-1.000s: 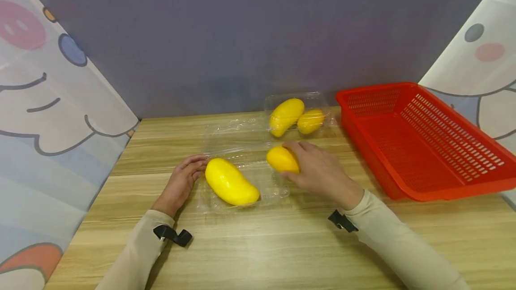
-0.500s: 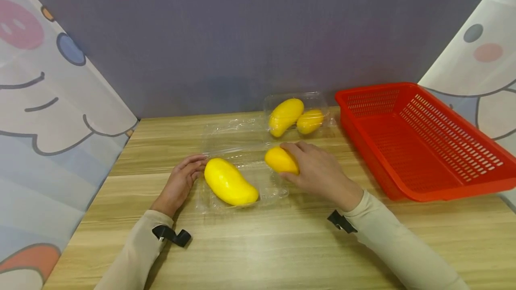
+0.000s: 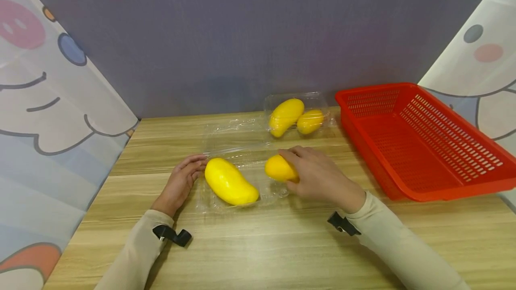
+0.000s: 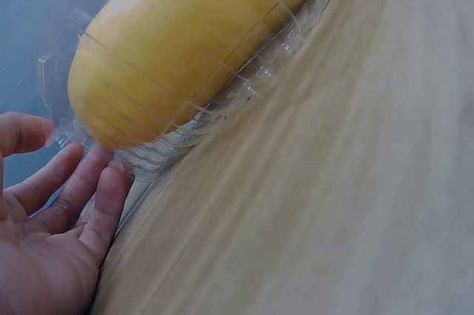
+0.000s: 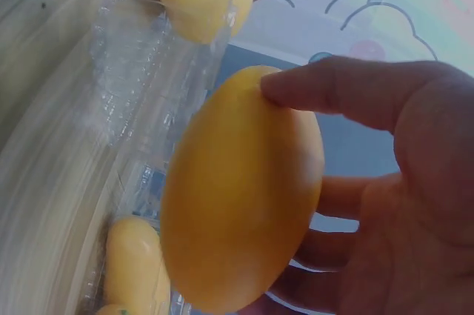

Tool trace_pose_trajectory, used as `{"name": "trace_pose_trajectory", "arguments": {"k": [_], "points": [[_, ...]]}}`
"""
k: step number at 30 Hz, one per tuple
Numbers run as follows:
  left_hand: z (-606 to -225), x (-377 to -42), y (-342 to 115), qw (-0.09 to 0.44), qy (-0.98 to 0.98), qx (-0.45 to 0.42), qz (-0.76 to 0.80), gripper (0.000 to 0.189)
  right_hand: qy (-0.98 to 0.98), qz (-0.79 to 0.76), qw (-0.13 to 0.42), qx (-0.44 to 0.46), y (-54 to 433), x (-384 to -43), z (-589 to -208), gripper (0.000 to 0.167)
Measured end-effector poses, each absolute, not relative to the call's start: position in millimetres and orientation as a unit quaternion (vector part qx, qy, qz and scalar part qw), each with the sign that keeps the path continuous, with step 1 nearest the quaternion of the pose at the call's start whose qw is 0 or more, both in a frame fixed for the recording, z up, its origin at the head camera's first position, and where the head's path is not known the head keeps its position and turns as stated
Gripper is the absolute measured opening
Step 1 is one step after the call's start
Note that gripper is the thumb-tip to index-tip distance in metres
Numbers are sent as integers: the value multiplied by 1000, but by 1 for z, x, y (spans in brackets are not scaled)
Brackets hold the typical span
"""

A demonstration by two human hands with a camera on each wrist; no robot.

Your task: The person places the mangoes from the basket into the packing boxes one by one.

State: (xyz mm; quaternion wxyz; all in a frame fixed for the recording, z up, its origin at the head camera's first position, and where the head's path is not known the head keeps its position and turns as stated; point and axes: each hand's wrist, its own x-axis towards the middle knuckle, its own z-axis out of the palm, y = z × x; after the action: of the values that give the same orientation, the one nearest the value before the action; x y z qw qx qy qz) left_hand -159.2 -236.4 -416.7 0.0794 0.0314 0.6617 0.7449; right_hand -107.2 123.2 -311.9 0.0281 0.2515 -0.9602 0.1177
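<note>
In the head view my right hand (image 3: 318, 176) grips a small yellow mango (image 3: 279, 168) over the right part of an open clear plastic clamshell box (image 3: 264, 180). The right wrist view shows thumb and fingers on opposite sides of this mango (image 5: 241, 189), above the box. A larger yellow mango (image 3: 230, 182) lies in the left part of the box, its long side slanting toward the front. My left hand (image 3: 186, 178) rests beside the box's left wall. In the left wrist view its loosely extended fingertips (image 4: 111, 178) touch the clear plastic near the big mango's (image 4: 170, 48) end.
Behind, a second clear box (image 3: 316, 98) holds a large mango (image 3: 287, 115) and a small one (image 3: 310, 121). The first box's raised lid (image 3: 235, 135) lies back on the wooden table (image 3: 258, 249). A red plastic basket (image 3: 403, 187) stands at the right, and a grey panel (image 3: 242, 44) closes off the back.
My right hand has brought the small mango slightly nearer and lower over the box's right part. The left hand and the large mango have stayed in place.
</note>
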Motion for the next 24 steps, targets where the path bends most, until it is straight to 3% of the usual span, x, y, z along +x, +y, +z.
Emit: {"name": "trace_pose_trajectory", "arguments": {"k": [10,24], "points": [[-416,-159,-235,81,661,33,745,32,-961,161,53,219,117,-110,-314,66],[-417,-159,-236,80,658,35,748,29,-962,164,35,214,93,-116,-305,67]]}}
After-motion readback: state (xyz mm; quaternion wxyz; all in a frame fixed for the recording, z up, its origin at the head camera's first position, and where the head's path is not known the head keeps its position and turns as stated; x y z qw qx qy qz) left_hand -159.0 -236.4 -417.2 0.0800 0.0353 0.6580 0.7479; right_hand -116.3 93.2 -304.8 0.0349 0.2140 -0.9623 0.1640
